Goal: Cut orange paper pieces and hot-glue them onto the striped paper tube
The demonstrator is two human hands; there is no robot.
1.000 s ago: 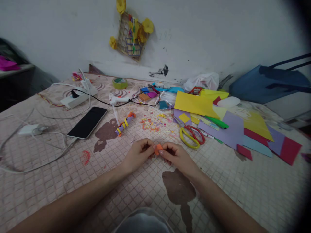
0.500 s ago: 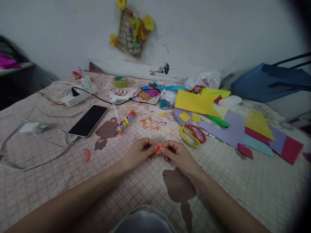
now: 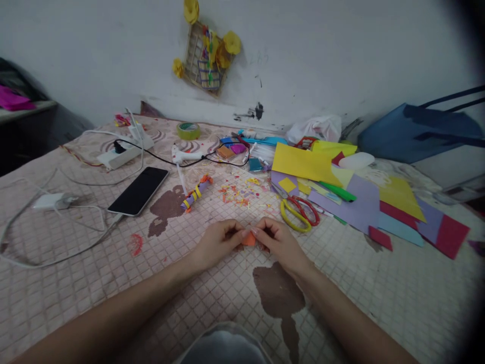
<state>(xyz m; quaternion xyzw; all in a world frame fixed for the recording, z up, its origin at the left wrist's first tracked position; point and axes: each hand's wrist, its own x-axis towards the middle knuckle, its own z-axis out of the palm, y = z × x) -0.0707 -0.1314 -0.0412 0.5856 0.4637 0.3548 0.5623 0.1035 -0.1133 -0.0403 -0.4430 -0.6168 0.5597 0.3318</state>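
Note:
Between my fingertips is a small piece of orange paper (image 3: 249,239), low over the table's middle. My left hand (image 3: 221,241) pinches its left side, thumb on top. My right hand (image 3: 279,240) pinches the right side the same way, the thumb tips almost meeting. The curled fingers hide part of the paper's edges. Just beyond my hands lie several tiny coloured paper scraps (image 3: 235,194). To the right of them rest scissors (image 3: 296,215) with one yellow and one red handle loop. A purple paper roll (image 3: 197,194) with yellow and orange bands lies ahead on the left.
A glue gun (image 3: 187,154) with a black cord lies behind the roll. On the left are a phone (image 3: 139,192), a charger (image 3: 53,200) with white cable, and a power strip (image 3: 125,154). Coloured sheets (image 3: 359,202) spread across the right. Tape (image 3: 188,131) sits at the back.
The orange paper now shows more of its face below my thumbs, as if tilted. Both hands have stayed in nearly the same place. The view has shifted slightly.

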